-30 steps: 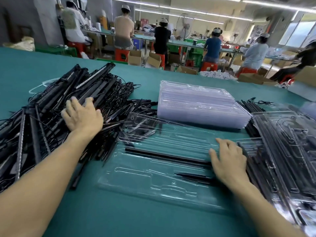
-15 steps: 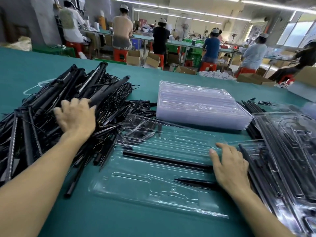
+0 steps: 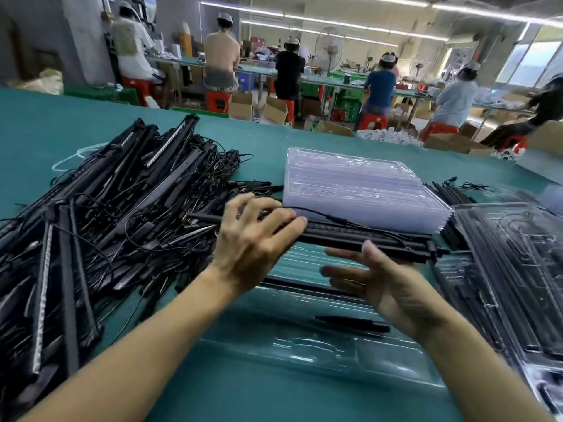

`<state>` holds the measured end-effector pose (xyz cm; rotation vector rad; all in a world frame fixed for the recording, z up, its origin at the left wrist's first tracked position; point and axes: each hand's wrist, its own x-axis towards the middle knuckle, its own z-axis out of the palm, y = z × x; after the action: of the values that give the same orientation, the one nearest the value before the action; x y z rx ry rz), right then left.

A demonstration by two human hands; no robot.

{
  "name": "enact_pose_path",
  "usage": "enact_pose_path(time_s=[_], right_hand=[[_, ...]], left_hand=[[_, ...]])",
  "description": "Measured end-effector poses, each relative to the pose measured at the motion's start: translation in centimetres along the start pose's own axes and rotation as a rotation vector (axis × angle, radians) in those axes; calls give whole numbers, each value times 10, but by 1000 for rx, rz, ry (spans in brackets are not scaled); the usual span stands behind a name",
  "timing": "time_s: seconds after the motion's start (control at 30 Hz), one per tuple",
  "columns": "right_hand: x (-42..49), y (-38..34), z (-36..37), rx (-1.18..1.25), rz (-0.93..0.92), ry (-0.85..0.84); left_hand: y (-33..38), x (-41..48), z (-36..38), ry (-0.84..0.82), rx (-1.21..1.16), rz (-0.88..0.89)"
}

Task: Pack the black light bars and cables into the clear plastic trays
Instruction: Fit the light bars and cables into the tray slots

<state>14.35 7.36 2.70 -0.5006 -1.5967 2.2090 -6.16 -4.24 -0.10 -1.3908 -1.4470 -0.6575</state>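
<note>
One long black light bar (image 3: 350, 236) hung over a clear plastic tray (image 3: 289, 354), left hand (image 3: 256, 239) gripping it, right hand (image 3: 387, 284) open beneath, apparently to line it up.

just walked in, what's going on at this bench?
The left hand holds a black light bar over the clear tray; the right hand is open just under its other end. The tray already has one bar and a small black part. Unpacked pile sits left, tray stack behind.
</note>
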Motion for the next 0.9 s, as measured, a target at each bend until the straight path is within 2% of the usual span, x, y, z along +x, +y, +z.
enact_pose_path(time_s=[0.03, 0.1, 0.23, 0.33, 0.47, 0.53, 0.63, 0.7, 0.73, 0.8, 0.9], right_hand=[[1, 0, 10, 115, 9, -35], [4, -3, 26, 251, -18, 0], [11, -12, 34, 336, -178, 161], [18, -16, 32, 493, -272, 271], [27, -20, 21, 627, -368, 462], [29, -19, 12, 617, -384, 530], [27, -13, -4, 629, -410, 561], [24, -15, -16, 677, -451, 567], [22, -17, -23, 690, -474, 573], [18, -22, -33, 684, -508, 584], [15, -24, -38, 639, -515, 588]], left_hand=[[2, 0, -1, 0, -40, 34], [3, 0, -3, -5, -82, 95], [7, 0, -7, 37, -145, 151], [11, 3, -14, 93, -231, 188], [12, 8, -25, 89, -177, 194], [10, 10, -29, -51, -129, 83], [8, 16, -29, -589, -54, -157], [4, 16, -24, -825, -76, -120], [4, 16, -23, -856, -120, -78], [6, 16, -28, -800, -202, -55], [-5, 12, -33, -698, -127, -269]])
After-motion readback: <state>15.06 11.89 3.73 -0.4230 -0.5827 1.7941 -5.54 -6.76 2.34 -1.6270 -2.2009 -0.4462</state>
